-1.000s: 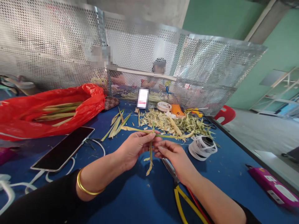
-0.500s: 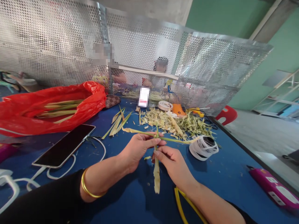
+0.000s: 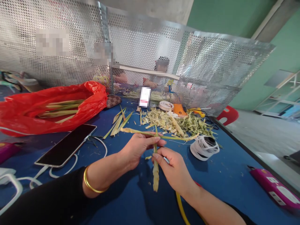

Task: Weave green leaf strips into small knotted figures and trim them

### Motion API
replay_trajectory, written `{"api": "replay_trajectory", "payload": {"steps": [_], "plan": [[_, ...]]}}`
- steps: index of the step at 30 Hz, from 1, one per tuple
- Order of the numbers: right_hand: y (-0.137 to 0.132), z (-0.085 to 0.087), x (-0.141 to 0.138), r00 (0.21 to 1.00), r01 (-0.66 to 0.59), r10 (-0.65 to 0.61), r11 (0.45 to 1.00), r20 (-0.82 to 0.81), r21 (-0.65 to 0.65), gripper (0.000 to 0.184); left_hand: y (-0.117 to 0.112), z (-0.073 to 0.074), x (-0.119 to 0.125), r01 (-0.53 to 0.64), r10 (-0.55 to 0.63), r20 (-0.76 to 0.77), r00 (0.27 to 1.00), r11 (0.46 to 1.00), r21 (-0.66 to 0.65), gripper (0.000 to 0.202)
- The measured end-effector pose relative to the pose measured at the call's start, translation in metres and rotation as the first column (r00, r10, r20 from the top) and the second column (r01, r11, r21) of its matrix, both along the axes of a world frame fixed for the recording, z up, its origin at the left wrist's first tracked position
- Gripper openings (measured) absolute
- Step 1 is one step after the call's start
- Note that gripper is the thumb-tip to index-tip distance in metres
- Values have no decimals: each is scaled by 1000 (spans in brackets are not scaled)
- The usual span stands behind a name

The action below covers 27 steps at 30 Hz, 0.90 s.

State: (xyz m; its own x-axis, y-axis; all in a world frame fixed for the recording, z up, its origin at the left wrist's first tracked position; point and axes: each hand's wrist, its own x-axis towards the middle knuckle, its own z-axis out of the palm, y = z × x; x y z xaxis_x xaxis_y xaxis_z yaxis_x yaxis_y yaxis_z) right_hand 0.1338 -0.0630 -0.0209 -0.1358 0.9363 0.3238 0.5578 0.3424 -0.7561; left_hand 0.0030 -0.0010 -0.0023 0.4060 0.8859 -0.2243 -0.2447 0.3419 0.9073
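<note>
My left grip (image 3: 138, 148) was clamped, thumb over fingers, where narrow yellow-green leaf strips (image 3: 155, 176) crossed above the blue tabletop (image 3: 220, 187); my right grip (image 3: 172, 162) pinched the strip that pointed toward me. A white-and-black wound spool (image 3: 199, 150) stood to the right, near heaped pale plant shreds (image 3: 161, 121).

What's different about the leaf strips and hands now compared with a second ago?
The right hand moved down and slightly left, and now pinches the downward leaf strip below the crossing. That strip's end looks straighter and sits lower, with its broad side showing. The left hand still holds the crossing; the white spool stayed put.
</note>
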Motion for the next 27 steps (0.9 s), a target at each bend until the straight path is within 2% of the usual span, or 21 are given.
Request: {"api": "replay_trajectory", "payload": {"steps": [2,3,5,6,7,8,10,12,14,18,24,27], "plan": [[-1,3,5,986,-2,-36,973,160,231,23,4,3,-3,23,-23,-4,1000,1000,8,16],[-1,6,8,973,0,-84,931,214,365,18,6,4,-4,43,-43,0,999,999,8,17],[0,10,16,934,45,-243,808,263,587,8,9,5,-6,99,-98,20,995,995,-15,22],[2,12,20,902,70,-327,755,282,652,9,10,5,-6,124,-123,35,992,992,-37,27],[4,13,23,865,84,-392,728,313,680,12,10,4,-7,142,-140,49,989,988,-60,31],[7,13,25,830,85,-428,731,358,677,14,10,3,-6,154,-150,55,987,985,-72,34],[12,11,27,787,57,-412,791,460,610,13,9,0,-6,140,-140,14,990,989,-42,33],[16,8,27,775,24,-356,843,522,538,17,8,-3,-4,93,-88,-86,992,994,51,27],[16,5,25,773,9,-323,866,546,499,21,7,-6,-2,63,-38,-181,983,989,134,22],[13,5,22,793,-23,-263,889,550,458,24,6,-8,1,75,-21,-261,965,977,200,20],[6,11,16,812,-59,-232,880,535,471,25,6,-3,-1,96,-42,-292,956,980,172,16],[5,10,15,860,-41,-175,913,479,407,25,7,0,-5,161,-107,-313,944,975,151,18]]}}
